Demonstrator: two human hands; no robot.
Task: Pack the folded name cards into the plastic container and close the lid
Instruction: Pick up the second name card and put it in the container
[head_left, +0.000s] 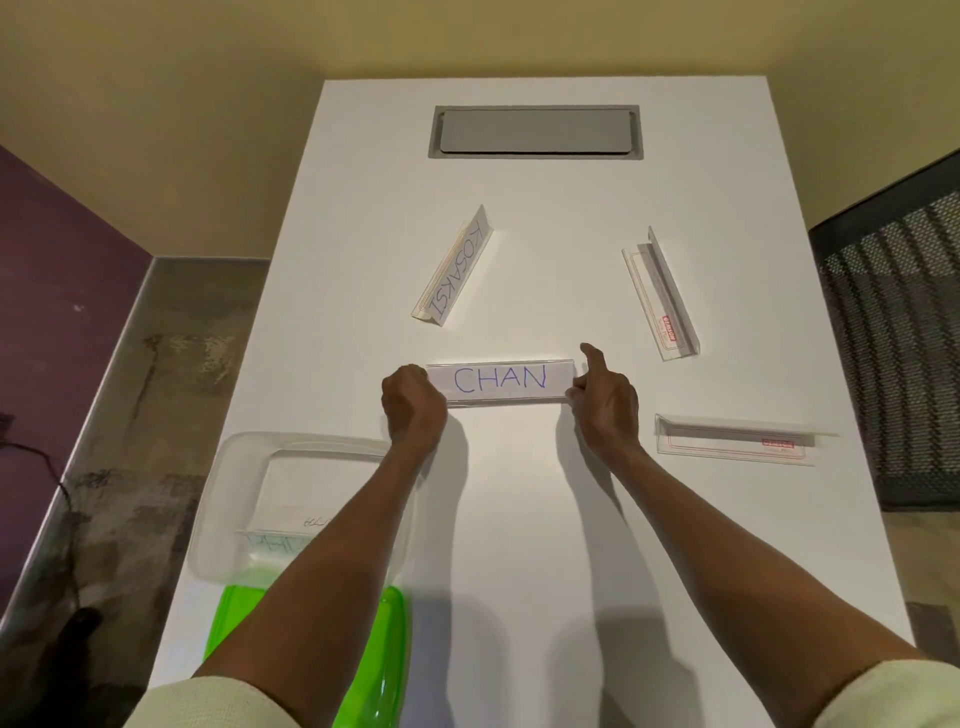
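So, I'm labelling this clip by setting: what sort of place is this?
Probably an office or meeting room. The white table has a grey cable hatch set into its top, a black mesh chair stands at its right, and desk name cards such as the CHAN card lie on it.

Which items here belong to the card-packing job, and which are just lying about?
Job: CHAN card, held by left hand and right hand; KOSAKSI card; clear container; green lid.
Bystanders: two empty holders; grey table hatch.
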